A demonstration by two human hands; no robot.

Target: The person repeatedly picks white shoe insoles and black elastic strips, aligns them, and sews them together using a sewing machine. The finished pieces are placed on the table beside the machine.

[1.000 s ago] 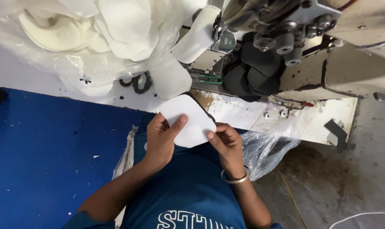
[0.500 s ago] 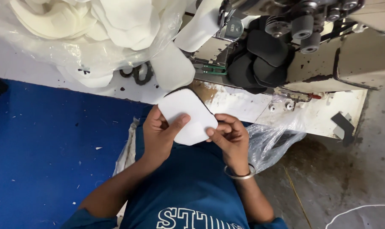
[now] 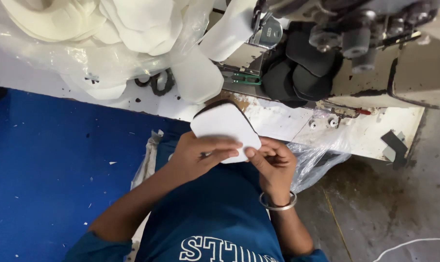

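Note:
A flat white foam-like piece with a dark underside edge is held over my lap, just in front of the white table's edge. My left hand grips its lower left side, fingers stretched across its face. My right hand pinches the lower right edge; a metal bangle circles that wrist. Both hands touch the same piece.
A white worn table carries a sewing machine with dark pads under its head. A clear plastic bag of white cut pieces lies at the upper left, scissors beside it. A blue surface is on the left, a plastic bag under the table.
The view has shifted a little; the white piece and both hands sit slightly lower and closer together. The grip on the piece is the same.

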